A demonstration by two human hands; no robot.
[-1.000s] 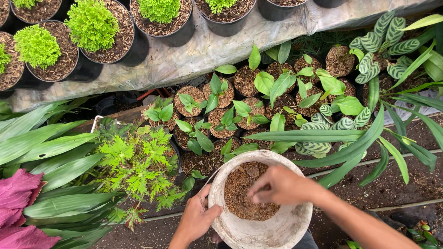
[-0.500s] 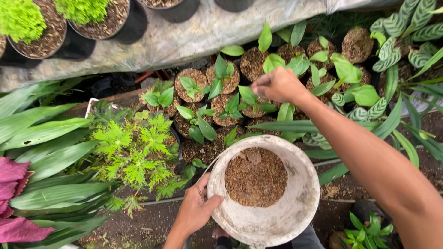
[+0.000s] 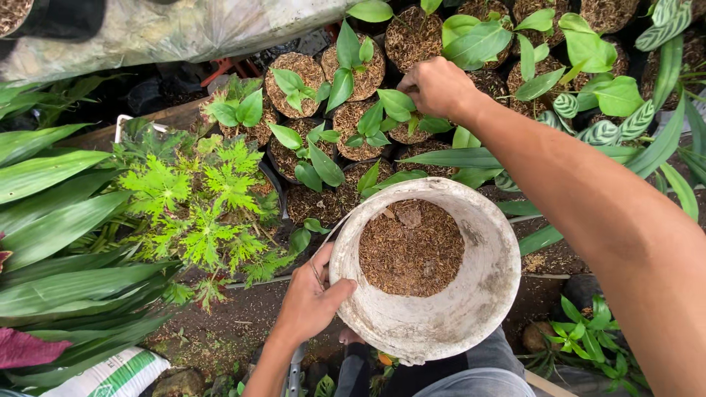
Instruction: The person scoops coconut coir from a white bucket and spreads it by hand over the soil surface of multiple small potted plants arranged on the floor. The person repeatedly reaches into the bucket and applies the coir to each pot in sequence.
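Fingers of the left hand [image 3: 312, 298] curl over the bucket [image 3: 426, 272] rim; the right hand [image 3: 440, 87], beyond the bucket, bunches closed above potted seedlings [image 3: 353, 95]. Husk could scatter onto leaves, or the one-handed bucket might tip.

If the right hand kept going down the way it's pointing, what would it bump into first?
Probably the small potted plant right below it. The right hand hangs closed, fingers curled downward, over that pot's green leaves and brown husk filling. Depth is hard to judge; it may already brush the leaves.

Dirt ground [image 3: 243, 323] – small seedling pots [image 3: 353, 121] clustered at upper centre, ferny potted plant [image 3: 206, 206] left, white sack [image 3: 110, 375] at lower left.
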